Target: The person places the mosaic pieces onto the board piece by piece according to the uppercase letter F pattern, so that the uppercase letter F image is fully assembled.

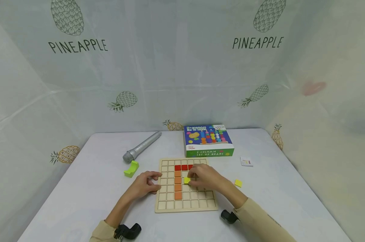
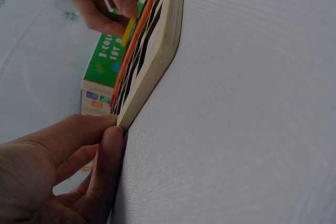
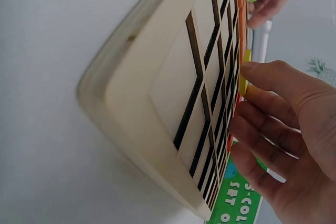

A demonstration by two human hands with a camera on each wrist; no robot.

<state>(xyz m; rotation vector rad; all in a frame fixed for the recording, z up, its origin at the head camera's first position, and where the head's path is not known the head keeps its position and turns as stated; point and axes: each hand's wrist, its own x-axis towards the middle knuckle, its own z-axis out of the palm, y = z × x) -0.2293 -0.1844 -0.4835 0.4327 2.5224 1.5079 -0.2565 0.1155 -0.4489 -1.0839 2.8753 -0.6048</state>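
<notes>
A wooden grid board (image 1: 170, 205) lies flat on the table, with a row of red tiles (image 1: 184, 167) and a column of orange tiles (image 1: 178, 188) in its squares. Over the board, my right hand (image 1: 204, 177) pinches a yellow square tile (image 1: 186, 180) between thumb and finger, just right of the orange column. The right wrist view shows that yellow tile (image 3: 244, 72) held on edge, its contact with the board unclear. My left hand (image 1: 144, 185) rests at the board's left edge, thumb and fingertip touching the rim apart from each other.
Another yellow tile (image 1: 238, 183) lies right of the board, below a small printed card (image 1: 246, 161). Behind the board stands a bead-set box (image 1: 209, 141). A silver microphone (image 1: 142, 147) and a green curved block (image 1: 131, 169) lie at the left.
</notes>
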